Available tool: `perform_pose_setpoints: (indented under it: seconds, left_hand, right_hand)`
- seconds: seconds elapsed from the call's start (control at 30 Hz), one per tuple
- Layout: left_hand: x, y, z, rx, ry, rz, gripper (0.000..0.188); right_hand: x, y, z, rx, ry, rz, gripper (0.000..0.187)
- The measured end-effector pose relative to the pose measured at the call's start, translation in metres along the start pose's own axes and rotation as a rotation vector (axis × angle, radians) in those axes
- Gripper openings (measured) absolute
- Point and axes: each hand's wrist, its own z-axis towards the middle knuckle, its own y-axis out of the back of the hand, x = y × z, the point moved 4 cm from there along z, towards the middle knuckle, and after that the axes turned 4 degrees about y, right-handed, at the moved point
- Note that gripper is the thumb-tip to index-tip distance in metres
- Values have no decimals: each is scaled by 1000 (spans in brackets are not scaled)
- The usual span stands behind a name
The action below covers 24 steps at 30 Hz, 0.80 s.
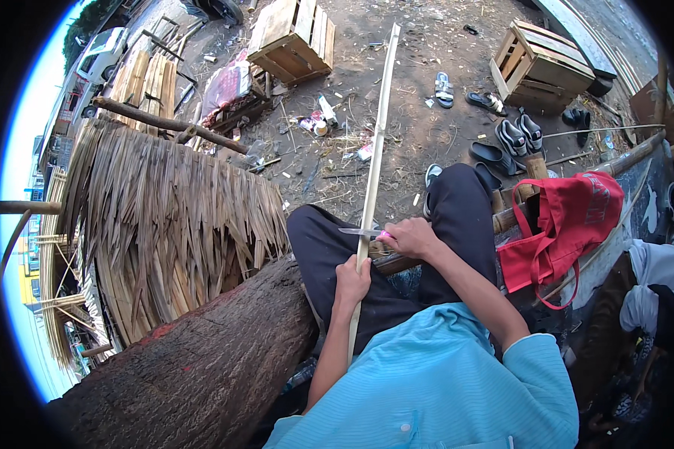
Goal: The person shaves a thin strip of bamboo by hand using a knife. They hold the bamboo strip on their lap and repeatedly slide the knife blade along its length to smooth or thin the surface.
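Observation:
A long pale strip, likely split bamboo (377,138), runs from beside my left forearm up and away over the ground. My left hand (352,281) is wrapped round it in front of my lap. Just beyond, my right hand (412,238) grips a knife by its pink handle (386,236). The knife's blade (358,232) points left and lies across the strip, a little above my left fist. My legs in dark trousers are bent under both hands.
A thick tree trunk (195,367) and a dry thatch panel (165,217) stand at my left. A red tote bag (569,217) hangs at my right. Wooden crates (296,41), several shoes (511,138), sandals (443,90) and litter lie on the dirt ahead.

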Motion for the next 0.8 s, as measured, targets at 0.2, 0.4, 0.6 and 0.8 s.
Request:
perform_pose_setpoints:
  seconds: [0.2, 0.4, 0.6, 0.8]
  left_hand:
    - [-3, -5, 0, 40, 3, 26, 22]
    - [-6, -6, 1, 63, 13, 44, 22]
    - [2, -7, 0, 40, -1, 51, 23]
    - [18, -4, -5, 128, 49, -63, 22]
  right_hand:
    - [7, -9, 17, 131, 91, -16, 52]
    - [-26, 6, 28, 127, -119, -35, 61]
    - [-24, -3, 23, 52, -150, 57, 59]
    - [-39, 2, 35, 2, -194, 8, 57]
